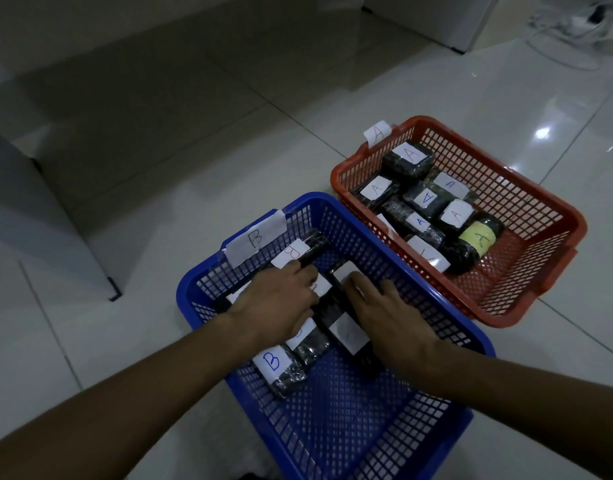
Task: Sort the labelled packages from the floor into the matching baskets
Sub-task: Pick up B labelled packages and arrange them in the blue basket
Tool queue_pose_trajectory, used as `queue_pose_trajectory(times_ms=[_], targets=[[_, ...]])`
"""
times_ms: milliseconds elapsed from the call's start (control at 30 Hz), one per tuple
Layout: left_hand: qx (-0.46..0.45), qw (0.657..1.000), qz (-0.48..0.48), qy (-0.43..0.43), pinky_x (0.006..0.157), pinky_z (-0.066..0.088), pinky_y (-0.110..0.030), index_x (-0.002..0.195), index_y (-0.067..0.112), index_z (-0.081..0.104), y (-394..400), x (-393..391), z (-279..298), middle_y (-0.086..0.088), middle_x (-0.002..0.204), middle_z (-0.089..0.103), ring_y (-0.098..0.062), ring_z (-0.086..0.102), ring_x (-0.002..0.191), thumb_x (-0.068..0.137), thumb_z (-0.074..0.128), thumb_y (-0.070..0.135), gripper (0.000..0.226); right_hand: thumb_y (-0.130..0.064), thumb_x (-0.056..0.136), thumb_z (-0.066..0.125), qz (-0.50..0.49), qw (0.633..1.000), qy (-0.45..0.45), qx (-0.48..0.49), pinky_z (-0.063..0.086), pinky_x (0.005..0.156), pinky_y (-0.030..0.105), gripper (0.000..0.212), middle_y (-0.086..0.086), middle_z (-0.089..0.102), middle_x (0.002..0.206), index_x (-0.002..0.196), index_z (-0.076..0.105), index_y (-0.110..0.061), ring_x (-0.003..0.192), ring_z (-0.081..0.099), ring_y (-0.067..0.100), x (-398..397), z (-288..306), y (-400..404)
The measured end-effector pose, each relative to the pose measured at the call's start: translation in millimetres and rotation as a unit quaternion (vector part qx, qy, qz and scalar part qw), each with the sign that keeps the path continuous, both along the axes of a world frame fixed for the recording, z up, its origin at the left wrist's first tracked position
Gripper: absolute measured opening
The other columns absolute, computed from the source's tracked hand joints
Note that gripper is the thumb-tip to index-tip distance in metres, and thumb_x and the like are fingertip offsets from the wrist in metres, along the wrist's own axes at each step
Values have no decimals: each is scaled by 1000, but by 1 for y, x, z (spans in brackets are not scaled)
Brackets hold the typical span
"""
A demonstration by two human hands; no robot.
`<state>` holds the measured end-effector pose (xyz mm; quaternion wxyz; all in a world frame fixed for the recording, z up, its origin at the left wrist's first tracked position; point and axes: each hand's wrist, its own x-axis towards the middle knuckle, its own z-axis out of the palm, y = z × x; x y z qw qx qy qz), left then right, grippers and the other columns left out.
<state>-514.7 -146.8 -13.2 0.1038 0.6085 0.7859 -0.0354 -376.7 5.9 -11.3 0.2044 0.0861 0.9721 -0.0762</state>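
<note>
Head view: both hands, left hand (pixel 277 303) and right hand (pixel 384 317), lying flat on black wrapped packages (pixel 284 372) in blue plastic basket (pixel 333 427), gripping nothing; red plastic basket (pixel 527 216) holding A packages; floor showing none left.

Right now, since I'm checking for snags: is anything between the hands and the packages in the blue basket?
Nothing visible: the left hand and right hand already rest on the black packages inside the blue basket.

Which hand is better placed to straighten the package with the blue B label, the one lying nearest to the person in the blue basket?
Probably the left hand. The B package lies directly below its wrist, whereas the right hand rests on packages farther right in the blue basket.
</note>
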Motion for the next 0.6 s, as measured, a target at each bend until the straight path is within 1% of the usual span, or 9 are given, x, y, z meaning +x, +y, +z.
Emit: queue_pose_trajectory(times_ms=[67, 133, 200, 233, 300, 367, 433, 500, 600], targets=[[-17, 999, -16, -27, 94, 46, -41, 139, 24, 48, -3, 20, -2, -5, 149, 37, -24, 41, 127, 98, 41, 38, 43, -6, 82, 70, 12, 1000, 3, -19, 52, 92, 35, 94, -2, 9, 154, 155, 12, -19, 123, 31, 22, 4, 0, 5], [-65, 995, -35, -66, 107, 38, -45, 150, 26, 30, -5, 44, -5, -10, 161, 17, -30, 26, 142, 100, 39, 42, 53, -5, 85, 65, 36, 999, 3, -13, 48, 98, 32, 89, -2, 6, 157, 155, 12, -18, 124, 29, 21, 6, 0, 9], [-108, 990, -33, -86, 116, 26, -46, 154, 28, 19, -5, 55, -9, -13, 164, -2, -30, 9, 149, 101, 35, 46, 58, -5, 88, 61, 66, 998, 2, 11, 42, 102, 30, 86, 1, 2, 161, 156, 10, -16, 126, 29, 23, 5, -1, 12], [-111, 990, -31, -87, 118, 22, -47, 155, 28, 16, -5, 56, -11, -13, 163, -6, -30, 6, 150, 101, 34, 46, 59, -6, 89, 60, 87, 996, -2, 28, 39, 104, 31, 84, 3, 1, 161, 156, 10, -14, 127, 29, 25, 2, -3, 13], [-110, 990, -40, -77, 120, 19, -47, 155, 29, 14, -6, 56, -12, -13, 163, -8, -30, 4, 150, 102, 32, 46, 59, -12, 90, 61, 134, 988, -15, 72, 35, 109, 35, 83, 9, -1, 161, 156, 10, -9, 129, 30, 30, -3, -6, 13], [-121, 989, -50, -63, 120, 16, -46, 155, 27, 11, -8, 58, -14, -14, 163, -10, -31, 2, 150, 102, 31, 44, 60, -16, 88, 64, 163, 980, -22, 110, 39, 108, 40, 87, 14, -4, 161, 155, 9, -5, 130, 30, 36, -8, -10, 13], [-128, 989, -48, -62, 119, 15, -44, 156, 25, 8, -9, 62, -17, -16, 162, -13, -33, 0, 150, 102, 31, 44, 61, -15, 87, 66, 177, 975, -20, 133, 44, 104, 44, 89, 16, -2, 160, 154, 10, -1, 130, 31, 40, -14, -11, 14], [-121, 989, -43, -70, 119, 16, -43, 156, 25, 7, -11, 65, -19, -16, 162, -12, -33, 0, 150, 102, 31, 45, 62, -7, 88, 62, 157, 979, -16, 127, 49, 99, 42, 84, 15, -1, 160, 154, 11, -2, 127, 37, 37, -17, -6, 14], [-107, 990, -37, -86, 118, 20, -45, 156, 27, 9, -11, 63, -21, -14, 163, -10, -33, 1, 150, 101, 34, 44, 62, 0, 87, 63, 114, 989, -2, 96, 56, 87, 42, 90, 9, -6, 162, 155, 5, -7, 116, 56, 32, -23, 1, 13]])
